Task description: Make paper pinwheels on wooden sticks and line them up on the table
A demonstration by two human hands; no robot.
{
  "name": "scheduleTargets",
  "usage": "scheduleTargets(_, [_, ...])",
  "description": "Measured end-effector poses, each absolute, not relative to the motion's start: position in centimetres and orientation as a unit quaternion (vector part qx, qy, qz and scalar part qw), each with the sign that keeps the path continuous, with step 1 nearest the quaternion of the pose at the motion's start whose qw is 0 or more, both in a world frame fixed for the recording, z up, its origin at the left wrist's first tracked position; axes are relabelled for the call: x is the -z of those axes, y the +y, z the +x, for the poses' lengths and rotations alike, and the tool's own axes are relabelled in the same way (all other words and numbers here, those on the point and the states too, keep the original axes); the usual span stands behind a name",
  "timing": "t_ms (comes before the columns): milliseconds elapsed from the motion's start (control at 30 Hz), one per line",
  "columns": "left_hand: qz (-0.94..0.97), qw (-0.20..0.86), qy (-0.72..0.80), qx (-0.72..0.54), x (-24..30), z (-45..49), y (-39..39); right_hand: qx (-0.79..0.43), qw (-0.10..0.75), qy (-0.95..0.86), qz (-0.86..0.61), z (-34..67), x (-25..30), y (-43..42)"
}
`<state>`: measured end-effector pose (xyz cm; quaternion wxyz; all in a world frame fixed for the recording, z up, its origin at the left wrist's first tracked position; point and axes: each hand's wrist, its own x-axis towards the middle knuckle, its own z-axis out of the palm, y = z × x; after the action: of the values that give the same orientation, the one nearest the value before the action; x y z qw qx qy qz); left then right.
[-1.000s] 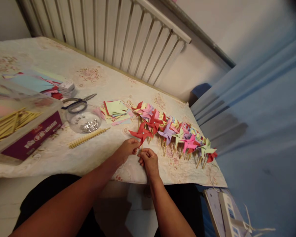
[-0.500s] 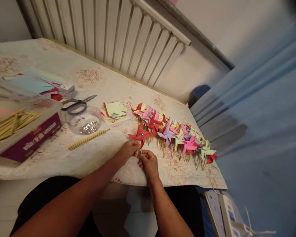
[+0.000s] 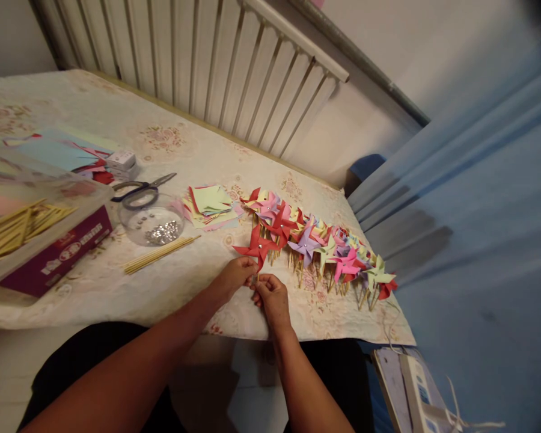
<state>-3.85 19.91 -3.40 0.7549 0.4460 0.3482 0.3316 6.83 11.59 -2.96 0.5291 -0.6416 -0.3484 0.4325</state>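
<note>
The left hand (image 3: 238, 275) pinches a pointed red paper pinwheel (image 3: 258, 245); the right hand (image 3: 272, 297) pinches its slim stick (image 3: 258, 277). Floral cloth (image 3: 171, 300) lies beneath.

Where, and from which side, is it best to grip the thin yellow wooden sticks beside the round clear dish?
Probably around the middle, pinching across the thin yellow wooden sticks from the near side: they lie parallel in a narrow bundle, and the round clear dish stands just beyond them.
</note>
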Motion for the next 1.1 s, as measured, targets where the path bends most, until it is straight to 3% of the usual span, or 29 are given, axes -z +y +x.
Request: scheduleTargets(1100, [0.464,0.745,0.346,-0.333,3.18,-3.85,19.89,-0.423,0.534,-0.344,-0.646,6.74,3.0,11.85])
